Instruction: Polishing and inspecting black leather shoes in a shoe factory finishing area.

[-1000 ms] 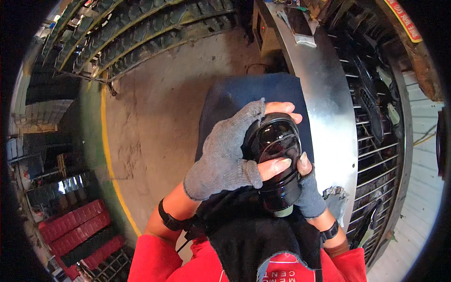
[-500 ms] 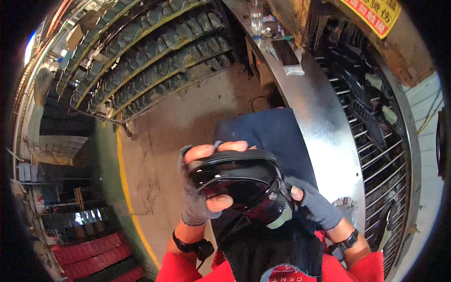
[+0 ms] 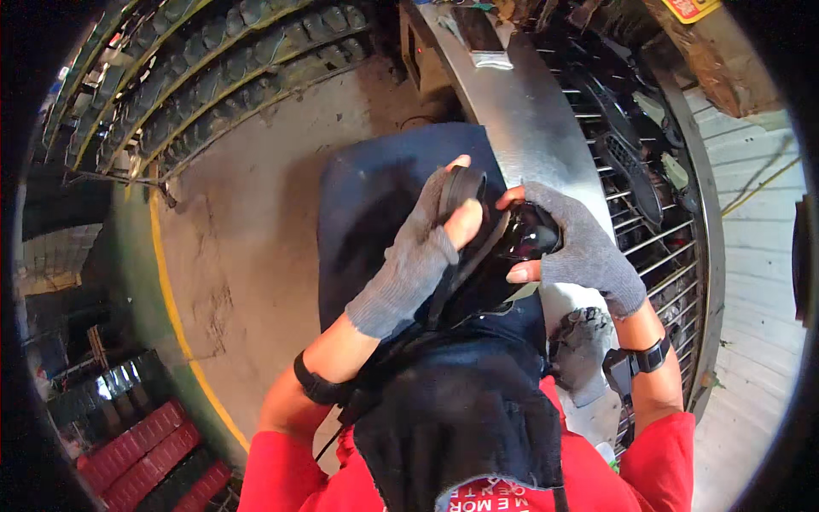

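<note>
Both my hands wear grey fingerless gloves and hold a glossy black goggle-like mask (image 3: 512,247) with a black strap, close in front of my chest. My left hand (image 3: 422,256) pinches the strap and rim at the mask's left side. My right hand (image 3: 576,252) grips the shiny lens part from the right. A black cloth (image 3: 461,427) hangs below the mask over my red shirt. A dark blue apron panel (image 3: 375,196) lies behind the hands.
A curved metal guard (image 3: 520,111) and a wire cage (image 3: 657,239) with black parts stand at right. Rows of tyres (image 3: 222,77) line the upper left. A yellow line (image 3: 171,290) crosses the concrete floor; red crates (image 3: 136,452) sit lower left.
The mask has turned from lying flat across both hands to tilted up on edge. My left hand moved up onto the strap and my right hand now covers the lens.
</note>
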`<state>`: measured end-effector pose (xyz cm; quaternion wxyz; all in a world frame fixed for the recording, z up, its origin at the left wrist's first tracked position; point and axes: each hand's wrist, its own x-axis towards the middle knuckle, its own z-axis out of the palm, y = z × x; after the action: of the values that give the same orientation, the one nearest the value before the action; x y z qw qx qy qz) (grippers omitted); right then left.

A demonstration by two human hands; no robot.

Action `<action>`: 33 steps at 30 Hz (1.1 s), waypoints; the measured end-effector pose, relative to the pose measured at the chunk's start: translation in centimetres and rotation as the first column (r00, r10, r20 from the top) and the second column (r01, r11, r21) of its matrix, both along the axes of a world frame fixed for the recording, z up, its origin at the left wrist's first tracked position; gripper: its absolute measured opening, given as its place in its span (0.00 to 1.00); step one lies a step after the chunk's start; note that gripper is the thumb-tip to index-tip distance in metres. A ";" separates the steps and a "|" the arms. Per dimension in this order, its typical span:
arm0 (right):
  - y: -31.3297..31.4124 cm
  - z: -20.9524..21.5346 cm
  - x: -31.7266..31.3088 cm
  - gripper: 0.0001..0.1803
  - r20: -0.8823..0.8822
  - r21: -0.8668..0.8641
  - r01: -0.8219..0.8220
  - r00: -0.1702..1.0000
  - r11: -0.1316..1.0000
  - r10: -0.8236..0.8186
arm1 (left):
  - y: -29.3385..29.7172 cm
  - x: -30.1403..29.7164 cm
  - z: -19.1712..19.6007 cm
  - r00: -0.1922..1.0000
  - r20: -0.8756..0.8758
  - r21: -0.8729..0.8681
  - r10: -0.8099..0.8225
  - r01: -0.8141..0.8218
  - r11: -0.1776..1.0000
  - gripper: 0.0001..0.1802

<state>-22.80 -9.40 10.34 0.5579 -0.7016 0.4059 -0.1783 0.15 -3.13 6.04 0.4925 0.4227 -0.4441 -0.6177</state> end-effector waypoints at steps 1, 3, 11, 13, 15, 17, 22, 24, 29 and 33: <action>0.0 -0.5 0.3 0.43 0.015 -0.026 -0.015 1.000 1.000 0.015 | 0.0 0.0 -0.5 0.998 -0.040 0.023 0.039 -0.038 0.999 0.42; -0.2 0.5 0.8 0.44 0.000 0.015 -0.058 0.998 0.998 0.058 | 0.5 -0.3 -1.5 0.994 -0.068 0.057 0.090 -0.086 0.995 0.37; 0.4 -0.1 1.8 0.46 -0.161 -0.219 -0.107 0.984 0.970 0.072 | 0.7 -0.2 -1.3 0.974 0.149 -0.118 0.173 -0.156 0.981 0.30; 0.8 -0.2 2.0 0.46 -0.161 -0.200 -0.052 0.987 0.978 0.020 | 0.7 -0.2 -1.2 0.973 0.176 -0.175 0.152 -0.121 0.977 0.29; 0.9 -0.9 2.0 0.45 -0.135 -0.298 -0.046 0.991 0.953 0.006 | 0.6 -0.3 -1.2 0.989 0.072 -0.137 0.130 -0.119 0.983 0.30; 0.8 -0.8 2.4 0.46 -0.102 -0.398 -0.044 0.995 0.916 0.003 | 0.6 0.1 -1.0 0.982 0.137 -0.170 0.133 -0.109 0.979 0.31; 1.0 0.2 3.2 0.41 -0.072 -0.391 -0.042 0.997 0.920 0.015 | 1.2 0.4 -1.0 0.964 0.204 -0.217 0.170 -0.125 0.968 0.35; 1.2 -0.2 3.2 0.40 -0.048 -0.415 -0.015 0.999 0.910 -0.005 | 1.6 0.6 -1.0 0.962 0.237 -0.175 0.133 -0.092 0.980 0.45; 3.0 1.7 4.0 0.41 -0.120 -0.449 -0.097 0.992 0.888 0.048 | 3.9 1.6 0.5 0.942 0.333 -0.074 0.044 -0.020 0.997 0.49; 4.8 2.8 2.7 0.54 -0.222 -0.326 -0.266 0.954 0.907 0.200 | 5.0 2.6 3.1 0.982 0.133 -0.123 -0.130 0.147 0.982 0.45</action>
<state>-20.05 -4.61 13.18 0.4009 -0.8470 0.3298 -0.1146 2.70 1.83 9.15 0.4464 0.3950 -0.5423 -0.5922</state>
